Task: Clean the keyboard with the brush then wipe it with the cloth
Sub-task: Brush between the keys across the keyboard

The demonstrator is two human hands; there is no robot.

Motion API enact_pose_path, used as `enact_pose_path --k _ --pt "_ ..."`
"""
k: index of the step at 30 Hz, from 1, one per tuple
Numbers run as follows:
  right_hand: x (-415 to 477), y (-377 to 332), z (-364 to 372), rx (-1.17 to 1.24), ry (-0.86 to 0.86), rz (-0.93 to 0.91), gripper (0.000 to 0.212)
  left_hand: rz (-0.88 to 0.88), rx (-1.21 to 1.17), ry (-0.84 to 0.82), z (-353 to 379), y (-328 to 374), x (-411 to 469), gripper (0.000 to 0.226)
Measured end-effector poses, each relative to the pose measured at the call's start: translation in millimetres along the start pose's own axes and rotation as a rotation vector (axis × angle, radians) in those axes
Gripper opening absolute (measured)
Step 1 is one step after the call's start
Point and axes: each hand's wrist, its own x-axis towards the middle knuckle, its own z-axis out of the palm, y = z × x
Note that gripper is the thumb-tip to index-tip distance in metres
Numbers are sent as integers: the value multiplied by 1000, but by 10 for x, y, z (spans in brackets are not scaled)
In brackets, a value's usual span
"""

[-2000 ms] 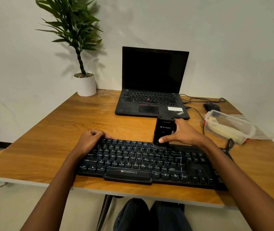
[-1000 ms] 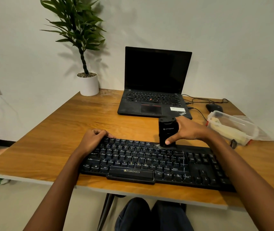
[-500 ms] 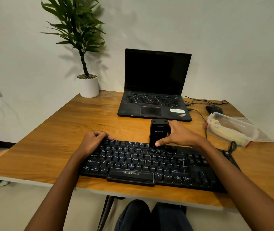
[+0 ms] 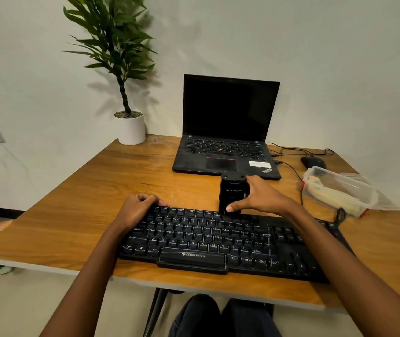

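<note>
A black keyboard (image 4: 218, 242) lies across the near edge of the wooden desk (image 4: 92, 200). My right hand (image 4: 259, 197) grips a black block-shaped brush (image 4: 231, 194), held upright with its lower end on the keyboard's top row near the middle. My left hand (image 4: 137, 206) rests curled over the keyboard's top left corner, holding it down. A pale cloth seems to lie inside the clear plastic box (image 4: 337, 190) at the right; I cannot tell for sure.
An open black laptop (image 4: 228, 132) stands behind the keyboard. A potted plant (image 4: 130, 127) sits at the back left corner. A black mouse (image 4: 313, 162) and cables lie at the back right. The box's loose lid lies beside it.
My right hand has slid the brush along the top row, first right, then back left toward the middle. My left hand has stayed on the keyboard's corner.
</note>
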Motion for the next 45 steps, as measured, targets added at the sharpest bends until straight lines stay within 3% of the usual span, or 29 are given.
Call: enact_pose_path --k 10,13,16,19,24,27,32,41,45 --pt "-4 53 27 22 35 0 50 -1 -10 2 -10 -30 22 29" --pt "14 140 4 -39 235 8 55 -18 -25 5 -4 -34 21 28" --pt "11 179 10 144 368 32 51 -16 -20 8 -11 -39 27 27" --pt "-8 160 29 217 263 30 47 -12 -9 2 -20 -51 41 27" --pt "-26 164 -175 40 -7 105 55 -5 7 14 -9 -31 36 27" --pt "44 79 -253 -4 -87 120 48 -6 -8 14 3 -21 22 28" --pt "96 57 -55 50 -19 52 55 -5 -10 2 -3 -14 23 30" --pt "-47 150 -355 30 -66 169 57 -7 -22 3 -6 -13 9 31" --pt "-6 41 -132 168 211 69 45 -14 -41 3 -2 7 -19 35"
